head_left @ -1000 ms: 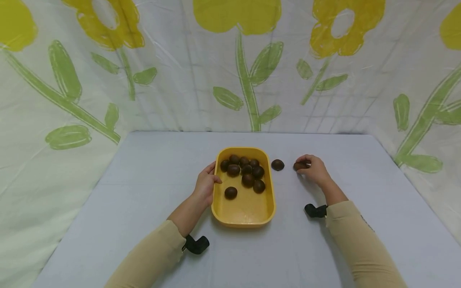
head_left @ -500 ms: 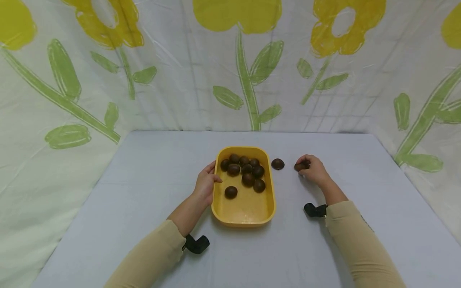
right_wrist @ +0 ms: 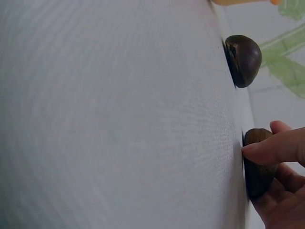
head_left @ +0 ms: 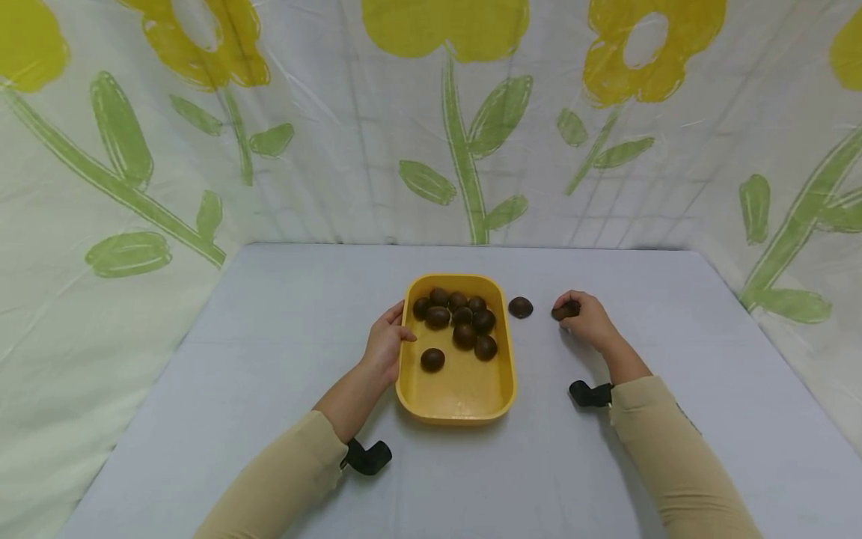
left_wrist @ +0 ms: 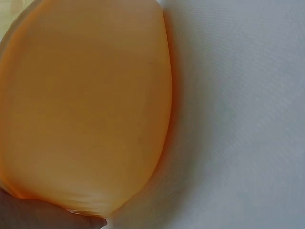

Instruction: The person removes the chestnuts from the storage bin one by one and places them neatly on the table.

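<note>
Although half a second had gone by, almost nothing had changed: the right hand (head_left: 590, 320) showed at nearly the same spot, to the right of the tray, pinching a dark brown nut-like piece (right_wrist: 259, 179) between thumb and fingers. Piece might have shifted a hair in the grip; too small to call. Right wrist view had it against the desk (head_left: 303, 299), so I judged it gripped but not lifted. For the work in hand: no real progress over that interval, grasp looked settled.

Left hand (head_left: 385, 348) also unchanged, gripping the left wall of the yellow tray (head_left: 458, 393), thumb over the rim. Tray sat level, no visible slide. Its brown contents (head_left: 464, 336) lay as before: a cluster toward the far end, one apart nearer the person. Loose piece (head_left: 521, 308), domed side up, hadn't moved either; it was on the desk just beside the tray's right side, between tray and right hand.

Brands, labels, writing: none readable. Tray walls looked plain wherever they showed. Backdrop sheet (head_left: 323, 150) carried painted yellow flowers and green stems, no lettering. Black wrist devices (head_left: 369, 457) showed no legible marking.
</note>
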### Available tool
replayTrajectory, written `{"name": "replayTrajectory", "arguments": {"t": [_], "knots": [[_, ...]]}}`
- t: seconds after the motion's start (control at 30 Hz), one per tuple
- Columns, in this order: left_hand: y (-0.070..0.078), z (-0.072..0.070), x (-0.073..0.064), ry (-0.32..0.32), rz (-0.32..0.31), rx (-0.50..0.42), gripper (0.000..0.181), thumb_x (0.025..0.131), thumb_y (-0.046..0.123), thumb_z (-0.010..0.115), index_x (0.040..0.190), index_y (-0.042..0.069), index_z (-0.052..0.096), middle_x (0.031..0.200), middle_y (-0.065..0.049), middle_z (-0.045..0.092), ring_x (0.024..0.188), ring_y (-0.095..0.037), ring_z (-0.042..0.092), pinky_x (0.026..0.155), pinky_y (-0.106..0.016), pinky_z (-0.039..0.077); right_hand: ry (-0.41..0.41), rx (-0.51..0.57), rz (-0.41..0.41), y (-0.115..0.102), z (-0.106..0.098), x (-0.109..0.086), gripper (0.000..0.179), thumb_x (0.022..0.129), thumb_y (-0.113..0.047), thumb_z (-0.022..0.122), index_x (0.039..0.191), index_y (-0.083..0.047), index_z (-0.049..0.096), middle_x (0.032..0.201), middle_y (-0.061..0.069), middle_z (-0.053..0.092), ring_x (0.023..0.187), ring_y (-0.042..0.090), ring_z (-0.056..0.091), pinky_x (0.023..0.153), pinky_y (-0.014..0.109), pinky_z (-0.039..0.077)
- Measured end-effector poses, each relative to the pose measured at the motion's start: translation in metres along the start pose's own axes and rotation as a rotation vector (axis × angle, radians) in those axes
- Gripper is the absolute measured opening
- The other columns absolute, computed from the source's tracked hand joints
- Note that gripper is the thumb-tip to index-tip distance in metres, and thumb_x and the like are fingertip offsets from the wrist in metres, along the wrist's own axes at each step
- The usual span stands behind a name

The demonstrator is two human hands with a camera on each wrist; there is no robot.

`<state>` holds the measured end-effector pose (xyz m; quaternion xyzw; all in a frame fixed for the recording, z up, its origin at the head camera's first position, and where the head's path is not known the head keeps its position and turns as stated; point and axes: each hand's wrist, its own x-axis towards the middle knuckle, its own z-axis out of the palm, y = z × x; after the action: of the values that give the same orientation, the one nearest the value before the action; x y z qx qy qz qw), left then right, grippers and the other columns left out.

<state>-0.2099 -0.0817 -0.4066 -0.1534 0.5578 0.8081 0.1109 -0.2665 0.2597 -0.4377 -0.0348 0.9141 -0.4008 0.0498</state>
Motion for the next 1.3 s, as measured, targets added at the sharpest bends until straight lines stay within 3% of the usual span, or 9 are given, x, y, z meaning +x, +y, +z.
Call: {"name": "replayTrajectory", "arguments": {"t": [0.17,0.4,0.57,0.77,1.03,1.3], "knots": [[0.000,0.001,0.000,0.003,0.001,-0.007,0.075,0.074,-0.018,0.037,0.145,0.007,0.031,0.153,-0.007,0.027,0.139,-0.023,0.029,0.113,-0.036,0.027,-0.005,0.010,-0.014,-0.004,-0.002,-0.001,0.030,0.079,0.006,0.058,0.108,0.006,0.055,0.116,0.027,0.052,0.105,0.036,0.046,0.089,0.044,0.038],[0.001,0.000,0.000,0.000,-0.001,-0.009,0.073,0.076,-0.017,0.037,0.145,0.007,0.031,0.153,-0.006,0.028,0.139,-0.023,0.029,0.113,-0.036,0.026,-0.001,0.049,0.002,-0.027,-0.012,0.001,0.038,0.083,-0.008,0.063,0.118,0.003,0.055,0.135,0.025,0.044,0.131,0.041,0.034,0.107,0.053,0.029],[0.001,-0.001,0.000,0.000,-0.006,-0.013,0.074,0.075,-0.018,0.037,0.145,0.007,0.031,0.153,-0.006,0.027,0.139,-0.023,0.029,0.113,-0.036,0.026,-0.103,0.110,-0.012,-0.053,-0.020,0.001,0.052,0.083,-0.016,0.066,0.130,0.000,0.049,0.140,0.019,0.043,0.129,0.036,0.042,0.099,0.048,0.043],[0.001,0.000,0.000,0.001,-0.007,-0.005,0.074,0.075,-0.017,0.037,0.145,0.007,0.031,0.153,-0.007,0.028,0.139,-0.023,0.029,0.113,-0.037,0.026,-0.219,0.134,-0.059,-0.090,-0.021,-0.006,0.056,0.082,-0.017,0.068,0.133,-0.006,0.049,0.140,0.017,0.046,0.126,0.033,0.047,0.099,0.048,0.043],[0.002,0.001,0.003,0.007,0.006,0.001,0.075,0.073,-0.018,0.038,0.144,0.007,0.032,0.152,-0.007,0.029,0.138,-0.022,0.031,0.113,-0.036,0.027,-0.294,0.101,-0.177,-0.129,-0.008,-0.009,0.054,0.080,-0.014,0.070,0.130,-0.004,0.052,0.137,0.019,0.047,0.124,0.035,0.048,0.094,0.046,0.047],[0.001,0.000,0.002,0.011,-0.006,-0.003,0.076,0.073,-0.018,0.038,0.144,0.007,0.032,0.152,-0.007,0.029,0.138,-0.023,0.031,0.113,-0.037,0.027,-0.389,0.117,-0.207,-0.154,0.022,-0.008,0.054,0.080,-0.014,0.070,0.129,-0.002,0.052,0.136,0.017,0.049,0.123,0.035,0.049,0.096,0.044,0.046]]}}
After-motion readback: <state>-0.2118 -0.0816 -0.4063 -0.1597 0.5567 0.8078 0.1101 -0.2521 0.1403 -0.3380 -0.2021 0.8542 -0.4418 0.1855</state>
